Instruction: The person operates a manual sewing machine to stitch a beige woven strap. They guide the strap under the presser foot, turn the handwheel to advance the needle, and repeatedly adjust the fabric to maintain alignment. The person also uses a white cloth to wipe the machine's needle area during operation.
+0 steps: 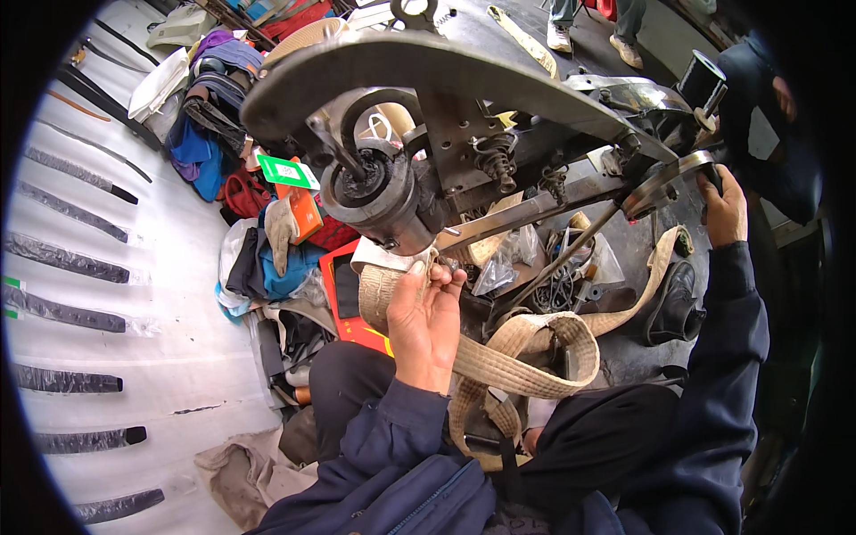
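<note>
A dark metal hand-cranked sewing machine (446, 76), its arm curving across the upper middle, stands before me. Under its round black head (379, 192), my left hand (426, 330) pinches a thick beige webbing strap (535, 379) between thumb and fingers. The strap's held end is bent up against the machine. From there the rest loops over my lap and runs off to the right, beside a black shoe (673, 303). At the machine's right end, my right hand (727, 209) is closed round the dark handle of the metal wheel (664, 183). The exact stitching point is hidden.
Bags and clothes (218, 89) are heaped at the left, with a work glove (281, 234) among them. Several plastic-wrapped black strips (67, 256) lie along a white panel (205, 374). Another person in dark clothes (758, 116) is at the far right; someone's shoes (559, 37) show at the top.
</note>
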The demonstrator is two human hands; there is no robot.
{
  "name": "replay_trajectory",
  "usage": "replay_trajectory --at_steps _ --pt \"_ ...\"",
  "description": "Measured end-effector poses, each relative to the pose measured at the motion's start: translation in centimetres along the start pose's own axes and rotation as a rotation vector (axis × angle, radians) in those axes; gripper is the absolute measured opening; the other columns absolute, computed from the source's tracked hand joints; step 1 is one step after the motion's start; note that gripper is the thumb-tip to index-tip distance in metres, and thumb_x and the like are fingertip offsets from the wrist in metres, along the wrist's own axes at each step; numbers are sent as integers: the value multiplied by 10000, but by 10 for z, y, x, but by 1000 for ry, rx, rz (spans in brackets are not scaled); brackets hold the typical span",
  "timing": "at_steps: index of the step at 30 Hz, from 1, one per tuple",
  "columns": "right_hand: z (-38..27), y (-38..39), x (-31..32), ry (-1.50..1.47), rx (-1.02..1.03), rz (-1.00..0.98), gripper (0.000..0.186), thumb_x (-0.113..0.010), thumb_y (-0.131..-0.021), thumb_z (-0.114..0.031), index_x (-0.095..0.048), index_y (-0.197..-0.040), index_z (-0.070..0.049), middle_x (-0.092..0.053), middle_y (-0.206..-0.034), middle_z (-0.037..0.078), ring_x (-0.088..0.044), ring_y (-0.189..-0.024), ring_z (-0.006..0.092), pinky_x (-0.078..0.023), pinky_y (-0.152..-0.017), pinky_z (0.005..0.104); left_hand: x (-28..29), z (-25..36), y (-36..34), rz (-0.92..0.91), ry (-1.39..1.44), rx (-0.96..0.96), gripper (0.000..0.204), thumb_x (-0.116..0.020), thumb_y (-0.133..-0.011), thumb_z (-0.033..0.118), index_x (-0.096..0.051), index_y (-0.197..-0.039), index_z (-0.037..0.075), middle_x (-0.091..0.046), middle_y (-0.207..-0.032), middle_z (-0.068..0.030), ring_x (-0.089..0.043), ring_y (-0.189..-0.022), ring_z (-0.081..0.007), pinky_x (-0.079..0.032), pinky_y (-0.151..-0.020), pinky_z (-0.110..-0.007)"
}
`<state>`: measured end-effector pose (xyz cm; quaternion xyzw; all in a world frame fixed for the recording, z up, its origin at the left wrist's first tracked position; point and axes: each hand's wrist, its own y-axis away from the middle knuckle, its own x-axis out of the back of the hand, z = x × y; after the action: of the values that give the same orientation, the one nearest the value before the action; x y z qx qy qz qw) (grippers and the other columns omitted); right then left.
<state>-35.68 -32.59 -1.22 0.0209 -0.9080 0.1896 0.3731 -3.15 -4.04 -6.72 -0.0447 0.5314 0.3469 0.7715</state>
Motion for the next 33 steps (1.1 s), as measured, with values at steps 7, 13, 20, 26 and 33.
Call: replay_trajectory --at_steps 7,13,20,26,33 --pt "104 -7 -35 186 -54 112 229 -655 -919 -210 -572 -1049 -40 -627 -876 234 -601 -793 390 -484 -748 399 3 0 -4 -24 32 20 125 -639 -898 129 -623 -922 7 -595 -817 -66 -544 -837 -194 -492 -912 -407" --pt "49 54 -86 -217 -509 -461 384 -641 -937 -259 -596 -1220 -3 -640 -818 130 -626 -548 213 -496 -499 359 2 0 -4 -34 44 18 134 -636 -911 133 -620 -935 2 -595 -821 -68 -546 -843 -197 -501 -898 -399" --pt "-40 39 -27 -352 -105 -182 245 -620 -955 -209 -615 -1046 19 -539 -722 0 -465 -526 93 -368 -473 256 0 -1 -3 -17 23 6 140 -628 -910 122 -608 -956 -8 -589 -839 -79 -555 -851 -200 -503 -911 -395" --pt "57 -12 -15 111 -87 74 226 -638 -932 -230 -591 -1010 -22 -594 -800 174 -585 -732 274 -463 -696 357 1 -1 -6 -24 42 12 137 -621 -909 116 -603 -962 -9 -583 -848 -77 -552 -855 -202 -503 -914 -399" --pt "73 35 -78 -89 -434 -316 341 -653 -924 -225 -599 -1179 -5 -658 -855 153 -650 -687 249 -499 -636 353 2 -1 -6 -36 30 10 144 -628 -919 134 -605 -956 -3 -586 -841 -69 -554 -856 -201 -511 -900 -392"
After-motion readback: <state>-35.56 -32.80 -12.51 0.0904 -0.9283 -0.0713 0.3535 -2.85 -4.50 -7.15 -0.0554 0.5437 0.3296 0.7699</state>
